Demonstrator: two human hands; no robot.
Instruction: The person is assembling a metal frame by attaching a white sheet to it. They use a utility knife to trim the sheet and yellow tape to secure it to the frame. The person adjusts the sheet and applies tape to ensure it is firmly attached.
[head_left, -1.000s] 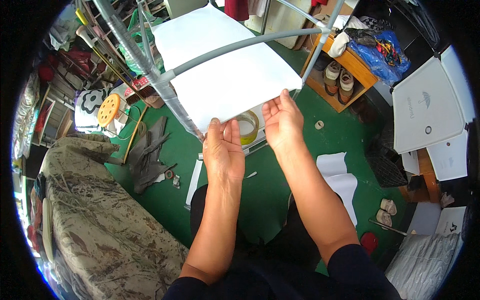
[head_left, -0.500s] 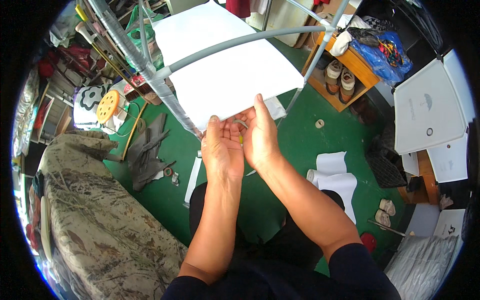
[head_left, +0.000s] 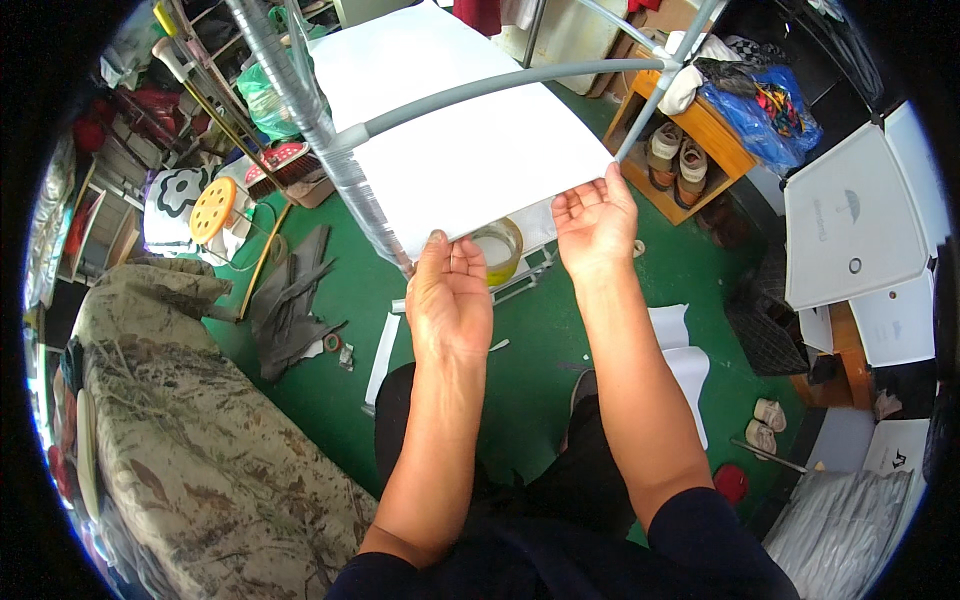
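Observation:
A flat white panel (head_left: 470,150) lies within a frame of grey pipes, one curved bar (head_left: 500,88) crossing over it. My left hand (head_left: 452,300) is closed on the panel's near edge by the left corner, thumb at the rim and fingers curled underneath. At the near right corner, my right hand (head_left: 598,228) pinches the edge between thumb and fingers, close to the right pipe. Below the panel, between my hands, a roll of clear yellowish tape (head_left: 503,250) shows partly. The left upright pipe (head_left: 350,180) is wrapped in shiny silvery material.
A camouflage cloth (head_left: 190,400) drapes a bulky shape at left. Dark grey fabric (head_left: 290,305) and a white sheet (head_left: 680,370) lie on the green floor. Shoes (head_left: 678,158) stand in a wooden shelf (head_left: 725,140) at right. A yellow stool (head_left: 213,210) is far left.
My right hand has slid right along the panel's near edge to its corner, away from my left hand. The tape roll beneath has come into view. My left hand has barely moved.

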